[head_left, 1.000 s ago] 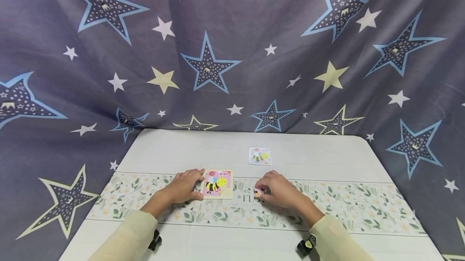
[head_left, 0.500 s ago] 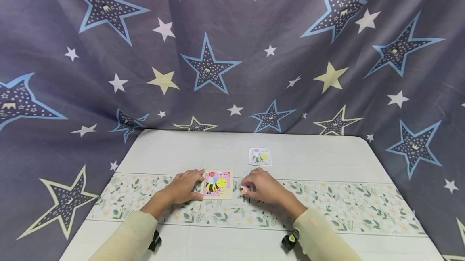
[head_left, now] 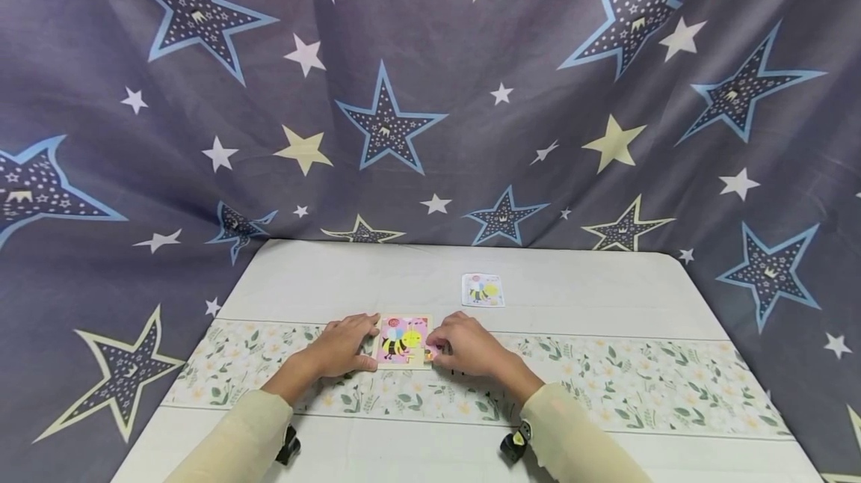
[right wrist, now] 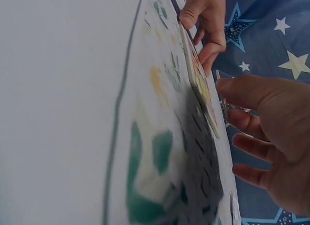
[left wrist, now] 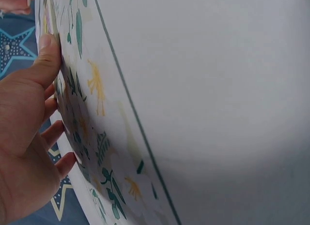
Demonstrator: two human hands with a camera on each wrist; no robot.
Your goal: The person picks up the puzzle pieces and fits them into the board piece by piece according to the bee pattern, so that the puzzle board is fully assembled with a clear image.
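Observation:
A square jigsaw puzzle board (head_left: 402,339) with a bee on pink lies on the table. At its lower right, a pale area of the board shows with no picture. My left hand (head_left: 339,346) holds the board's left side, thumb near the lower corner and forefinger near the upper one. Between the thumb and fingers of my right hand (head_left: 467,346) is a small pink puzzle piece (head_left: 429,354), over the board's right edge. The right wrist view shows the thin piece (right wrist: 221,89) on edge, pinched just above the board (right wrist: 199,82).
Behind the board, to its right, lies a picture card (head_left: 482,290) with the same bee. The white table cover (head_left: 350,274) has a floral band (head_left: 605,371) across it. A dark curtain (head_left: 430,94) with stars hangs at the back.
My right hand has moved left with the puzzle piece, from the table beside the board to the board's right edge. My left hand and the board have stayed put.

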